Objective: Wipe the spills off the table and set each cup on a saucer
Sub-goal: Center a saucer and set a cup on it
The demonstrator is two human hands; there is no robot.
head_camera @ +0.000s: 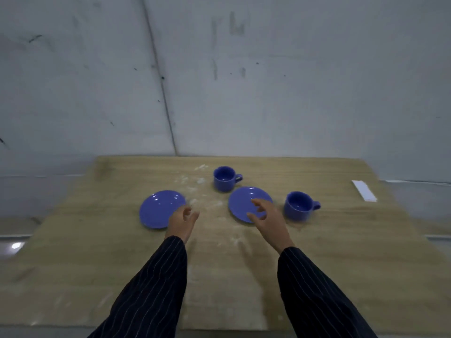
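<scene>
Two blue saucers lie on the wooden table (341, 252): the left saucer (158, 207) and the right saucer (242, 201). One blue cup (224, 178) stands upright behind the right saucer, and a second blue cup (299, 206) stands to that saucer's right. White powdery spills (195, 189) run from the far middle of the table toward me between the saucers. My left hand (183, 222) hovers at the left saucer's near right edge, holding nothing. Over the right saucer's near edge, my right hand (267, 215) hangs with fingers spread and empty.
A white folded cloth or paper (364, 190) lies near the table's far right edge. A grey wall (219, 81) rises right behind the table. The floor shows past the table's left and right edges.
</scene>
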